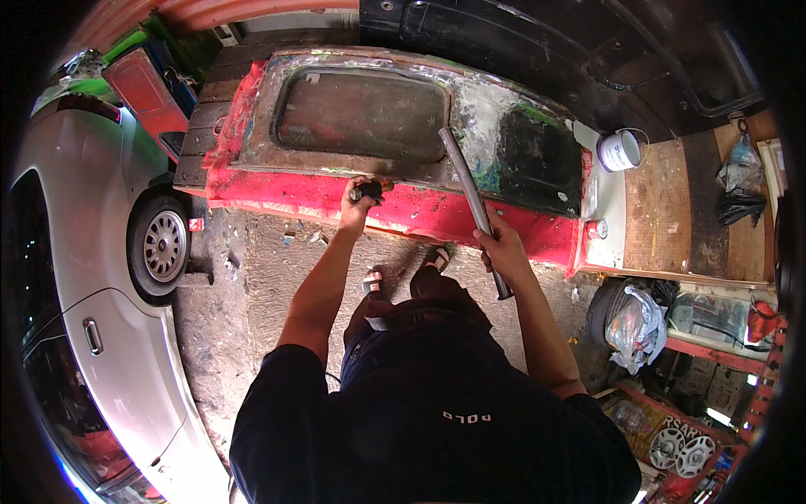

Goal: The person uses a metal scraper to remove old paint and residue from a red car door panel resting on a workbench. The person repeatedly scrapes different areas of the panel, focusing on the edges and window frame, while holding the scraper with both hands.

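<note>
A worn vehicle door panel with a rounded window opening lies flat on a red cloth; its paint is patchy grey, white, black and brown. At the panel's near edge, my left hand is closed round a short dark tool with a brown end, whose exact kind I cannot make out. My right hand grips a long grey metal pipe near its lower part. The pipe slants up and left, its far end over the panel by the window's right corner.
A silver car stands along the left. On the bench's right side are a white bucket and a small can. A plastic bag and a tyre sit below them. Another dark panel stands behind.
</note>
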The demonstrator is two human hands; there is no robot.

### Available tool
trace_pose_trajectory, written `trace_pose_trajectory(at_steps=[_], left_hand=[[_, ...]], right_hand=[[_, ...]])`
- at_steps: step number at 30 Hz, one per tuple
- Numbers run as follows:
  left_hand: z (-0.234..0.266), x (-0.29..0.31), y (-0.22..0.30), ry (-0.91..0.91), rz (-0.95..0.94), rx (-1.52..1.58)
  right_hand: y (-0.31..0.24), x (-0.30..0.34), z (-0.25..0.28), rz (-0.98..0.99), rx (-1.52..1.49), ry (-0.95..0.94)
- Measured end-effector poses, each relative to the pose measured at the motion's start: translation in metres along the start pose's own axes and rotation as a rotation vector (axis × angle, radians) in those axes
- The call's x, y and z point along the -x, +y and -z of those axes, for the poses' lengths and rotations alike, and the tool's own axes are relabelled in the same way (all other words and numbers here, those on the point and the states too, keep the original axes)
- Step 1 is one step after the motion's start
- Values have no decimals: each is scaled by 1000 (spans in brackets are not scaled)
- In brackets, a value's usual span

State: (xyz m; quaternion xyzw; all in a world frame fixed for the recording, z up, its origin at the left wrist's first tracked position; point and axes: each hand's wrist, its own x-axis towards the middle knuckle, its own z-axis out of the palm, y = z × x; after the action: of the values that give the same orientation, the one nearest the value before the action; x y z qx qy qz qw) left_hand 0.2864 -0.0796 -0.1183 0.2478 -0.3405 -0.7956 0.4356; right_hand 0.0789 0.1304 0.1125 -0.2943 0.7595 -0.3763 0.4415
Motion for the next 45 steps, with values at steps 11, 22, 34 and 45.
trace_pose_trajectory(at_steps=[11, 22, 34, 45], left_hand=[[0, -1, 4, -22, 5, -33], [-14, -15, 9, -53, -52, -134], [-21, -22, -11, -69, 16, -275], [-28, -20, 30, -76, -96, -188]], right_hand=[[5, -1, 0, 15, -2, 3], [-55, -15, -7, 497, 554, -155], [-135, -38, -37, 478, 1217, -390], [-130, -18, -18, 431, 611, -277]])
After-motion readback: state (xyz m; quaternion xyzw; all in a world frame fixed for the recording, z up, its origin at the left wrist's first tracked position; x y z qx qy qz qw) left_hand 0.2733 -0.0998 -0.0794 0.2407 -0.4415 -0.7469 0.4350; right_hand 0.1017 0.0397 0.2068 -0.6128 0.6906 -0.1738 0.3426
